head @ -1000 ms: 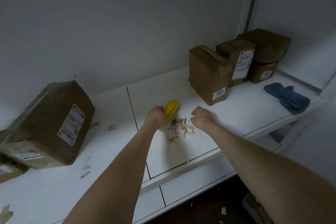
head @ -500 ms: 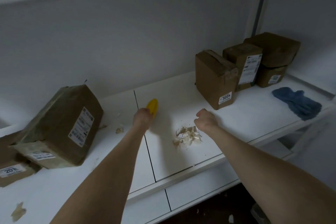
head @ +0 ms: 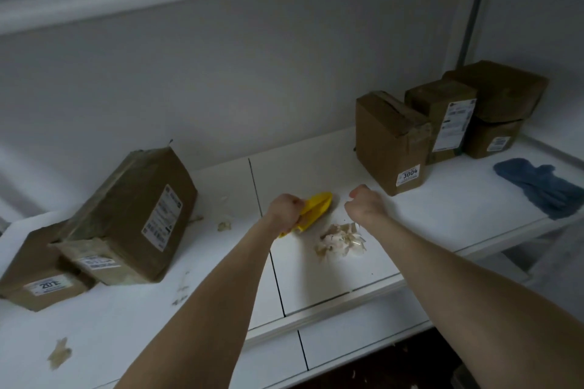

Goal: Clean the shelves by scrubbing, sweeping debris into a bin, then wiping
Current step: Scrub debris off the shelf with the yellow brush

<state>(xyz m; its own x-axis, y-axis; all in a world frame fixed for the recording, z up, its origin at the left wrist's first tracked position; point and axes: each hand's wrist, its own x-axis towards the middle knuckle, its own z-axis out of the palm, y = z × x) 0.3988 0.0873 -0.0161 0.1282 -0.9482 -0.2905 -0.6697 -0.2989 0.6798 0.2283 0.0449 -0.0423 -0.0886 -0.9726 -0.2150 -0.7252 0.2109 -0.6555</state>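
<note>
My left hand [head: 284, 211] grips a yellow scraper [head: 314, 210], its blade lying low on the white shelf [head: 442, 218] and pointing up and right. A pile of pale debris [head: 341, 240] sits just right of the scraper and in front of my right hand [head: 363, 207], which is a closed fist resting on the shelf with nothing visible in it. Smaller scraps of debris lie further left, one [head: 223, 226] near the big box and one [head: 58, 355] at the front left. A blue cloth [head: 537, 183] lies crumpled at the shelf's right end.
A large tilted cardboard box [head: 132, 218] leans on smaller boxes [head: 41, 275] at the left. Several cardboard boxes [head: 392, 142] stand at the back right against the wall. A lower shelf [head: 347, 344] edge shows below the front lip.
My left hand swung the scraper left, away from the pile, then back right beside it with the blade lowered to the shelf. My right fist has stayed by the pile.
</note>
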